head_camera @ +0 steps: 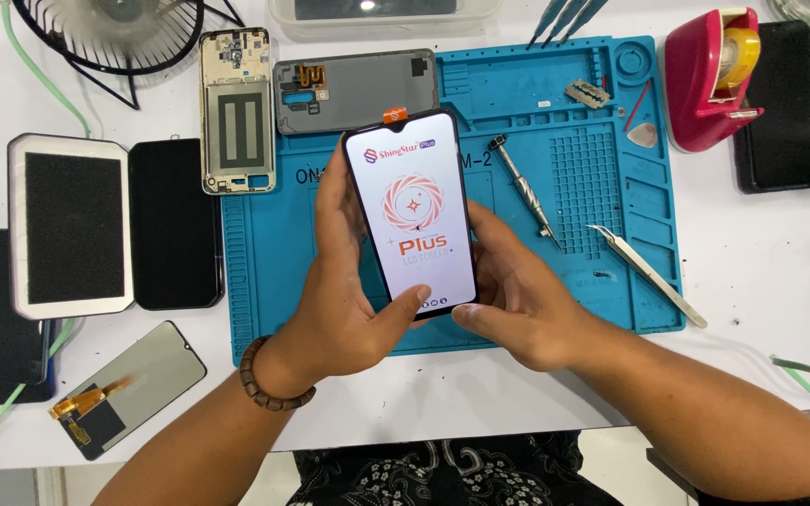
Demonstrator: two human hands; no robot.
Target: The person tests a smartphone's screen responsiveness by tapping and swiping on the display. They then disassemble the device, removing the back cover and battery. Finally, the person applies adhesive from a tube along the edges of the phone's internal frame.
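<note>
Both hands hold a replacement phone screen (412,211) above a blue repair mat (536,309) on the white tabletop (761,272). The left hand (344,309) grips its left edge, thumb on the lower glass; the right hand (517,300) clasps the lower right. A screwdriver (522,187) and tweezers (647,274) lie on the mat, with a phone frame (236,111) and a red tape dispenser (712,77) close by.
</note>
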